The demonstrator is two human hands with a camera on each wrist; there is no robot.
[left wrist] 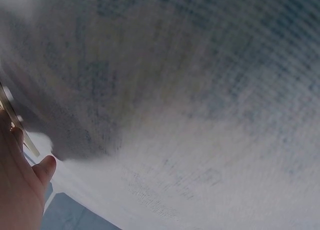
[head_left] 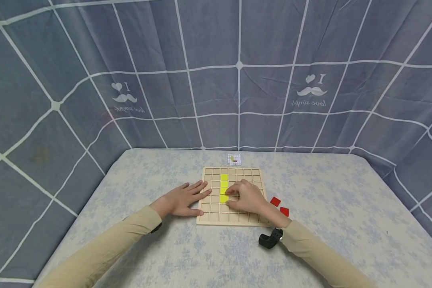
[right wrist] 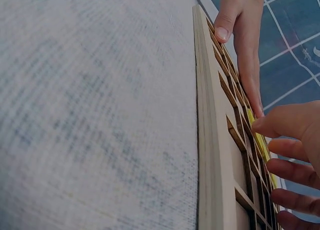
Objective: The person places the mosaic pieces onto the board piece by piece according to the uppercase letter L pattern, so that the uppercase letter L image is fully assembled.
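Note:
A wooden grid board [head_left: 212,218] lies on the table, with a column of yellow square tiles [head_left: 224,183] in its cells. My right hand [head_left: 247,196] reaches over the board from the right. Its thumb and index fingertip pinch the lowest yellow tile [head_left: 223,199] at its near and far edges. In the right wrist view, the thumb [right wrist: 280,122] sits right at the yellow, and the other fingers are bent and spread. My left hand [head_left: 185,199] rests with straight, spread fingers on the board's left edge. Only part of that hand [left wrist: 22,185] shows in the left wrist view.
Two red square tiles, one [head_left: 275,201] farther back and one [head_left: 284,211] nearer, lie right of the board beside my right forearm. A small card [head_left: 234,159] with a coloured grid lies behind the board. A blue-grey curtain [head_left: 216,92] hangs behind the cloth-covered table [head_left: 201,260].

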